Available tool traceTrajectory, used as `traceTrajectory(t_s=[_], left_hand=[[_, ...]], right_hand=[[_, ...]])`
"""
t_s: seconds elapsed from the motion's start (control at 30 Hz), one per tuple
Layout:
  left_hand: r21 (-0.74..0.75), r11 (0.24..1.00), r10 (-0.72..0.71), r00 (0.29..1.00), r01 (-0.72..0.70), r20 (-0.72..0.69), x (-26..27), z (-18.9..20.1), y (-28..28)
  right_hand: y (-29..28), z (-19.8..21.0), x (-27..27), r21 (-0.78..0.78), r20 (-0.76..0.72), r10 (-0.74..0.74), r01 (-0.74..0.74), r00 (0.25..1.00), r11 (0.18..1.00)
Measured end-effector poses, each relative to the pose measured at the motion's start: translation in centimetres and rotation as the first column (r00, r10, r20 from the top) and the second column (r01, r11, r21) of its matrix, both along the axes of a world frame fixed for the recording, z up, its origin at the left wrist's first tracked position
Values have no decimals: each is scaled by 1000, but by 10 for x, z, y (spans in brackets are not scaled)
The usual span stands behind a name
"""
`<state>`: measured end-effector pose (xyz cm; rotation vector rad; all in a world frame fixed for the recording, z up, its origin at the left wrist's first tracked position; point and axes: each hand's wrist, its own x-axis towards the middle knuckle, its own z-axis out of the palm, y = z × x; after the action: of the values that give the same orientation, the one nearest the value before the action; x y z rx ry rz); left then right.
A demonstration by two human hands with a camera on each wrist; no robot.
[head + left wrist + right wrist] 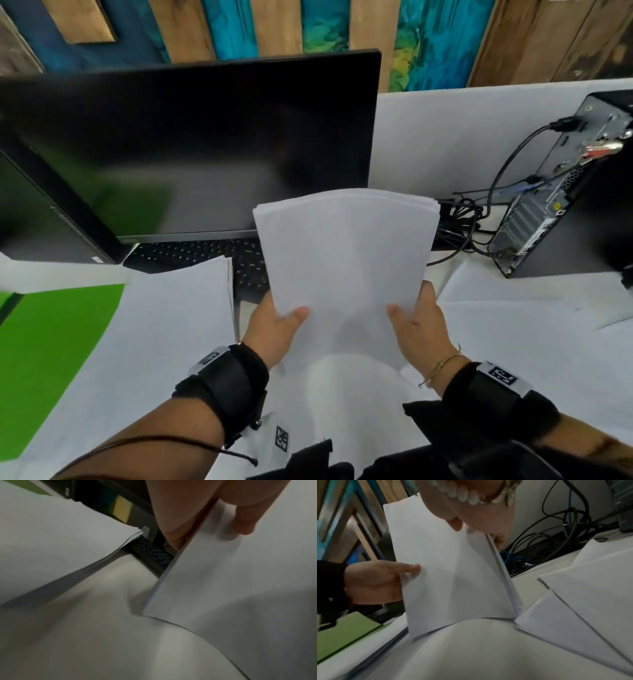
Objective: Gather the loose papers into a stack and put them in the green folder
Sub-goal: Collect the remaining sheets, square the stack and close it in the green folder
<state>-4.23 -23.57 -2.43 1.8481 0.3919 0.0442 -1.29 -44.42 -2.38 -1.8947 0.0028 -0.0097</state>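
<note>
Head view, left hand (274, 329) and right hand (416, 325) grip upright paper stack (346, 270), right wrist shows green folder (346, 632)

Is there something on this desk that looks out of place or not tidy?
Yes. Several loose sheets lie fanned at different angles on the right of the desk, and another pile overlaps the keyboard. Only the stack held upright by both hands looks squared.

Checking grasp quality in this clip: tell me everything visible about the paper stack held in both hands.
The paper stack is plain white sheets, several thick, edges roughly aligned. It stands nearly upright, its bottom edge on the papers covering the desk, its top bowed slightly. The left hand and right hand pinch its side edges, thumbs on the near face.
</note>
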Motion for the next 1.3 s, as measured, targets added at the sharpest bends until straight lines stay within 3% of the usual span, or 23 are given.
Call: traceTrajectory(t_s=[0.17, 0.3, 0.5, 0.6, 0.73, 0.87, 0.97, 1.03, 1.17, 1.23, 1.3], left_hand=[[-52, 999, -8, 1000, 7, -22, -10, 7, 25], [-135, 991, 14, 1000, -17, -23, -30, 26, 79], [-99, 974, 195, 978, -202, -81, -55, 20, 195], [-11, 959, 278, 946, -284, -165, -60, -2, 242], [85, 960, 278, 925, -265, -258, -63, -35, 277], [144, 971, 231, 911, -192, -341, -66, -54, 292], [278, 960, 148, 900, -31, -409, -68, -57, 295], [311, 950, 148, 895, -11, -421, -69, -60, 298], [179, 963, 257, 886, -201, -386, -66, -56, 296], [143, 945, 324, 896, -294, -304, -57, -41, 288], [13, 926, 373, 911, -377, -178, -44, -20, 275]], right_hand=[[26, 11, 7, 19, -42, -25, 25, 999, 1000], [75, 21, 3, 53, -31, 42, -40, 999, 998], [184, 1, 0, 195, -291, 219, -166, 931, 967], [231, -16, -1, 125, -370, 206, -172, 906, 977], [268, -35, -4, -68, -420, 145, -190, 896, 979], [276, -46, -11, -222, -439, 101, -217, 893, 951], [275, -55, -14, -384, -449, 67, -260, 891, 886], [274, -62, -15, -453, -449, 47, -272, 892, 849], [262, -70, -13, -440, -439, -7, -208, 899, 873], [243, -68, -11, -417, -408, -57, -130, 911, 899], [216, -64, -7, -435, -350, -129, -39, 928, 900]])
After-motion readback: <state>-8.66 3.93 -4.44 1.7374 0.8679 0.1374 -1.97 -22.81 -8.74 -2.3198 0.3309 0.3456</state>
